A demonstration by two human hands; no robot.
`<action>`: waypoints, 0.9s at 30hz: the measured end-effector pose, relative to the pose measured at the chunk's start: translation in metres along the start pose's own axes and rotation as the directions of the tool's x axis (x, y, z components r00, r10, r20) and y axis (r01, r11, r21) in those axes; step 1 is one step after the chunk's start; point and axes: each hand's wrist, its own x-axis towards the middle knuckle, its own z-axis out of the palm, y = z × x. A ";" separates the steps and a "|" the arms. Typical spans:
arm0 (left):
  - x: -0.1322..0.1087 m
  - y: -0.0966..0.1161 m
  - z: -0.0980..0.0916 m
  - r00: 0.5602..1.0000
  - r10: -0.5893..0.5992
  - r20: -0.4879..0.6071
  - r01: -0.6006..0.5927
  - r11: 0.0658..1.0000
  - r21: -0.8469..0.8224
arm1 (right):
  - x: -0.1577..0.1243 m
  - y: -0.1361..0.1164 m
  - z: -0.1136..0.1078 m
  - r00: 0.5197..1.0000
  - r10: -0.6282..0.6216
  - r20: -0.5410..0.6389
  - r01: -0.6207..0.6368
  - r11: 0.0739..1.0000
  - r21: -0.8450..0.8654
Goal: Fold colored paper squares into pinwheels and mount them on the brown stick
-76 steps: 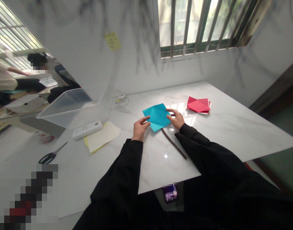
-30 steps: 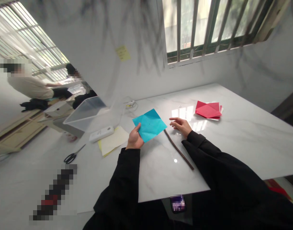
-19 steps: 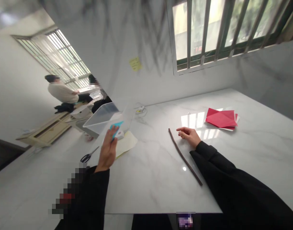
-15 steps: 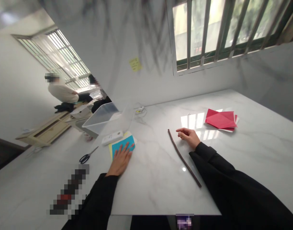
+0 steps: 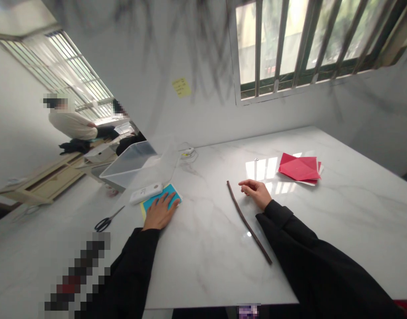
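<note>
My left hand (image 5: 161, 212) lies flat on a blue sheet of paper (image 5: 168, 191), its fingers spread. Yellow paper (image 5: 143, 210) shows from under the blue one. A white oblong device (image 5: 146, 193) lies just beyond the papers. To the right, my right hand (image 5: 256, 194) rests above the tabletop with fingers loosely bent and slightly apart; nothing shows between them. A thin dark brown stick (image 5: 246, 222), gently bent, lies on the table just left of that hand, apart from it. Red folded papers (image 5: 299, 170) with white edges lie farther to the right.
A clear plastic bin (image 5: 125, 166) stands at the back left. Black-handled scissors (image 5: 104, 223) lie left of my left hand, near a blurred dark object (image 5: 77, 270). A white cable (image 5: 189, 152) is by the wall. People sit at a far desk.
The view has turned a little to the right, so things sit farther left in the picture. My left hand stays on the blue paper, and my right hand stays beside the stick.
</note>
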 end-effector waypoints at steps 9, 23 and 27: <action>-0.017 0.078 -0.001 0.920 0.075 -0.384 -0.161 0.967 -0.195 | -0.003 0.000 0.004 0.998 -0.044 -0.051 0.033 0.981 -0.189; -0.006 0.176 0.033 0.907 -0.116 -0.404 -0.141 0.821 -0.553 | -0.007 -0.013 -0.140 0.865 -0.482 -0.142 -0.051 0.197 -0.979; -0.005 0.176 0.030 0.898 -0.149 -0.415 -0.123 0.819 -0.561 | 0.003 -0.010 -0.159 0.881 -0.438 -0.181 -0.153 0.099 -0.983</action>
